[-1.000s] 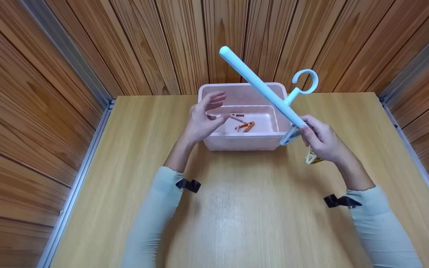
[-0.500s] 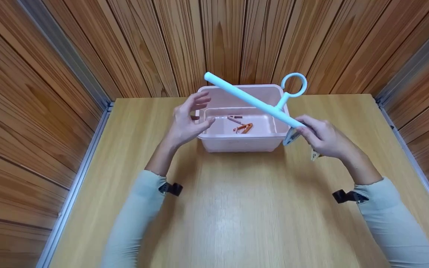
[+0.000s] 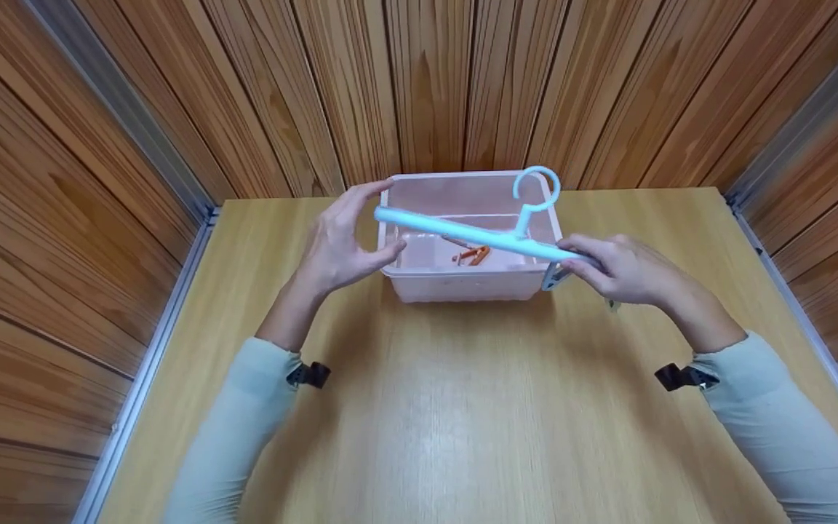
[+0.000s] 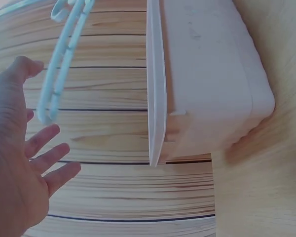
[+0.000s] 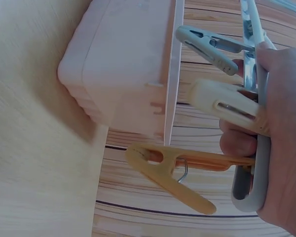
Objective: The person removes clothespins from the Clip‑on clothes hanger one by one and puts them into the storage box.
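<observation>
My right hand (image 3: 626, 269) grips the right end of a light blue clothes hanger (image 3: 455, 231), held level-ish above a pink bin, its hook pointing up and back. Clipped along the hanger near that hand in the right wrist view are a blue-grey clothespin (image 5: 209, 47), a cream clothespin (image 5: 227, 103) and a yellow clothespin (image 5: 163, 170). With thumb and fingers spread apart, my left hand (image 3: 339, 240) is close to the hanger's free end. A small gap shows between them in the left wrist view.
The pink bin (image 3: 463, 285) stands at the back of the wooden table (image 3: 433, 407). Inside it lie an orange clothespin (image 3: 480, 255) and another one, partly hidden by the hanger. Wood-panelled walls (image 3: 419, 94) rise behind and at both sides.
The hanger's free end has swung down and left, so it lies nearly level. My left hand has moved left, away from over the bin, and its fingers have spread wider.
</observation>
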A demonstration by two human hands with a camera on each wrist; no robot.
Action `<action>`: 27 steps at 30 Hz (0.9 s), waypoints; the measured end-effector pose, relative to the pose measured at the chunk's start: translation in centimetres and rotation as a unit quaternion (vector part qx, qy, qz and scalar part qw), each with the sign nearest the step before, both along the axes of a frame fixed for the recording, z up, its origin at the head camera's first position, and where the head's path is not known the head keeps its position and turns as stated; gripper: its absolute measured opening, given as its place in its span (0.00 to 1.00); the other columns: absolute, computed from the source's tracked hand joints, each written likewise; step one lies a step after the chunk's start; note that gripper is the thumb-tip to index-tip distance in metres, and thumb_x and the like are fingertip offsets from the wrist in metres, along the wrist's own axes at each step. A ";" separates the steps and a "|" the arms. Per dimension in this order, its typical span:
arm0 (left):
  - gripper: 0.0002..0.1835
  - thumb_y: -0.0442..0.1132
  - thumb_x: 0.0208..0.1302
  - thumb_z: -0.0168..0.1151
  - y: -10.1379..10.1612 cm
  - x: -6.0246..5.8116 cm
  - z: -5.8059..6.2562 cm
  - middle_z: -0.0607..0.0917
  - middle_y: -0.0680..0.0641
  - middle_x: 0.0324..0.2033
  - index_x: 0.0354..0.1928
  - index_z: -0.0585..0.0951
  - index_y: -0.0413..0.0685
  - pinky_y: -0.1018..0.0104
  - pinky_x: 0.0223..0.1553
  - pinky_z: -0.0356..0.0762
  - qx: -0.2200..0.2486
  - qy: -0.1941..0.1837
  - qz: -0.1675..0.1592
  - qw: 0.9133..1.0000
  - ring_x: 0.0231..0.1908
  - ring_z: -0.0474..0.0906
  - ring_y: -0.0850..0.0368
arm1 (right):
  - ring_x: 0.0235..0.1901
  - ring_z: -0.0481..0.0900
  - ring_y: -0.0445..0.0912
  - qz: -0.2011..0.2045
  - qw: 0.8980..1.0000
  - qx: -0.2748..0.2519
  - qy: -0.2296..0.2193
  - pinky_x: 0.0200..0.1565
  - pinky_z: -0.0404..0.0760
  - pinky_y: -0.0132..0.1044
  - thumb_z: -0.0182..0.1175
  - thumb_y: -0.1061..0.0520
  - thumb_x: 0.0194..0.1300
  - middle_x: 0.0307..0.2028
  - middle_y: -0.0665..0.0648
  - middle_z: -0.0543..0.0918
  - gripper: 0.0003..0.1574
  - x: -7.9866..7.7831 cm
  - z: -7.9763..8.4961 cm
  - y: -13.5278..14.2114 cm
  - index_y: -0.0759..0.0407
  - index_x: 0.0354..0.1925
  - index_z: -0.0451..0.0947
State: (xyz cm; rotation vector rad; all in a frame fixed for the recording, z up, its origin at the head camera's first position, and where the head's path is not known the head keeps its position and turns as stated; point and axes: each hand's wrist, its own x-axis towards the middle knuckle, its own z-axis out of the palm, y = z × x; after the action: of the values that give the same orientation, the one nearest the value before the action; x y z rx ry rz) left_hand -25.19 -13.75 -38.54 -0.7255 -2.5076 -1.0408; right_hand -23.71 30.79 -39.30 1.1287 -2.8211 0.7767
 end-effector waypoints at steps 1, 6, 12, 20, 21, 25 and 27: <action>0.44 0.57 0.67 0.77 0.1 0.1 0.0 0.83 0.41 0.76 0.80 0.76 0.47 0.41 0.72 0.84 -0.013 0.006 0.000 1.000 0.76 0.81 0.41 | 0.15 0.65 0.30 -0.001 1.000 0.009 -0.008 0.20 0.67 0.29 0.63 0.58 0.84 0.25 0.47 0.78 0.14 -0.1 0.1 -0.2 0.55 0.63 0.83; 0.43 0.57 0.65 0.78 0.6 0.4 0.1 0.81 0.41 0.78 0.80 0.76 0.53 0.41 0.67 0.88 -0.062 0.003 0.000 0.998 0.77 0.79 0.40 | 0.13 0.70 0.32 0.002 0.999 0.039 -0.029 0.20 0.71 0.29 0.62 0.51 0.86 0.26 0.48 0.81 0.16 -0.7 0.5 -1.6 0.52 0.66 0.82; 0.38 0.57 0.68 0.77 1.2 0.7 0.0 0.89 0.42 0.69 0.76 0.79 0.52 0.43 0.58 0.92 -0.123 0.054 -0.017 0.991 0.66 0.88 0.41 | 0.17 0.66 0.33 0.007 0.998 0.066 0.017 0.24 0.66 0.30 0.63 0.51 0.85 0.35 0.54 0.91 0.16 -1.1 0.6 -3.0 0.55 0.63 0.84; 0.37 0.62 0.71 0.72 2.6 0.6 -0.5 0.89 0.41 0.67 0.77 0.78 0.58 0.49 0.38 0.89 -0.200 0.054 -0.038 0.978 0.63 0.89 0.38 | 0.20 0.63 0.34 0.035 0.994 0.075 0.069 0.25 0.63 0.29 0.65 0.52 0.84 0.39 0.56 0.93 0.16 -1.0 0.6 -4.4 0.58 0.61 0.85; 0.38 0.62 0.71 0.72 2.6 0.6 -0.6 0.89 0.41 0.67 0.78 0.77 0.60 0.51 0.36 0.85 -0.201 0.042 -0.039 0.978 0.60 0.89 0.39 | 0.21 0.63 0.34 0.039 0.994 0.075 0.076 0.25 0.63 0.29 0.65 0.52 0.84 0.39 0.56 0.93 0.15 -1.0 0.6 -4.6 0.58 0.60 0.85; 0.38 0.63 0.72 0.70 2.6 0.6 -0.8 0.93 0.44 0.61 0.80 0.75 0.62 0.60 0.31 0.69 -0.198 0.011 -0.045 0.979 0.41 0.87 0.44 | 0.20 0.62 0.34 0.055 0.991 0.069 0.106 0.25 0.61 0.28 0.68 0.54 0.82 0.37 0.55 0.92 0.14 -0.9 0.4 -4.7 0.59 0.58 0.85; 0.37 0.64 0.72 0.69 2.5 0.6 -0.9 0.94 0.43 0.48 0.78 0.76 0.61 0.62 0.31 0.63 -0.190 -0.003 -0.048 0.980 0.31 0.80 0.47 | 0.20 0.60 0.33 0.060 0.988 0.063 0.125 0.24 0.60 0.28 0.69 0.55 0.80 0.34 0.54 0.91 0.13 -0.9 0.4 -4.7 0.60 0.56 0.85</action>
State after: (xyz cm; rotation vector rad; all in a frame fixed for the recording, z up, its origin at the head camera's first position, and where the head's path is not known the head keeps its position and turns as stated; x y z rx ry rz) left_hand -24.64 -11.24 -39.40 -0.9570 -2.7339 -0.5919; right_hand -24.59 26.13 -38.92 1.3209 -2.6442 0.4279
